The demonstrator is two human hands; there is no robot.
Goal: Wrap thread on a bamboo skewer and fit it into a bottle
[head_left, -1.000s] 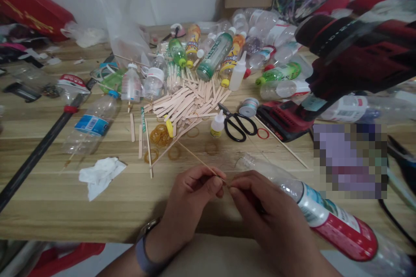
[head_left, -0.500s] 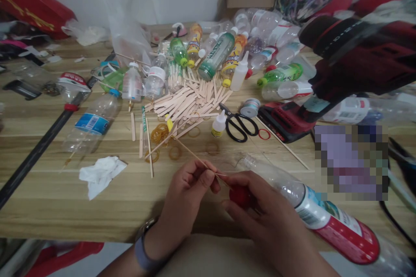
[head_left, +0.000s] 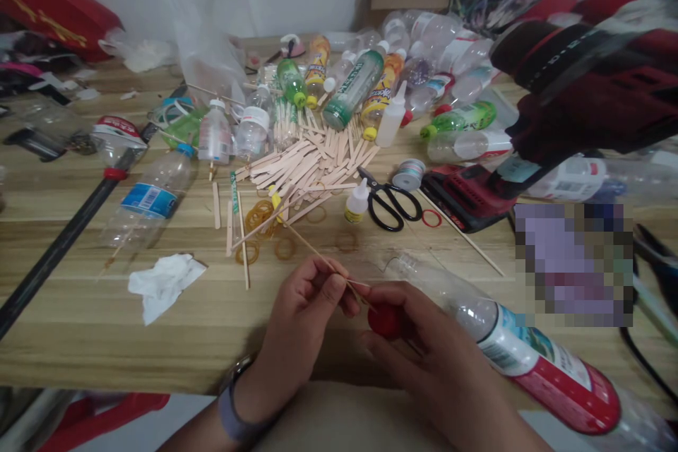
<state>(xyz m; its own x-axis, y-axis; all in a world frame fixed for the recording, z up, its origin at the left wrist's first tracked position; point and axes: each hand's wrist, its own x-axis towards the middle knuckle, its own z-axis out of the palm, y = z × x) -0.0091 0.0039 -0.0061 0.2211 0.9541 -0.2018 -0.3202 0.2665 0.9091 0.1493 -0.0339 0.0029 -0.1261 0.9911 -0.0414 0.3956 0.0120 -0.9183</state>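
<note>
My left hand [head_left: 312, 307] is closed, pinching a thin wooden skewer [head_left: 310, 243] between thumb and fingertips. At the skewer's far end sits a small yellow piece [head_left: 276, 203]. The near end runs toward a red bottle cap [head_left: 385, 321], partly covered by the fingers of my right hand [head_left: 431, 339], which is closed around it. A thin strand, possibly a rubber band, spans the short gap between both hands' fingertips. Just right of my right hand lies a large clear plastic bottle [head_left: 561, 367] with a red and white label.
Ahead lie a heap of flat wooden sticks [head_left: 296, 169], rubber bands [head_left: 259, 217], a small glue bottle [head_left: 357, 203] and black-handled scissors [head_left: 392, 205]. A power drill [head_left: 572, 92] stands at right. Crumpled tissue [head_left: 164, 282] and a blue-labelled bottle [head_left: 151, 198] are at left.
Both hands have shifted very slightly left with the skewer, and the red cap shows a little more between my right fingers. The grips look the same.
</note>
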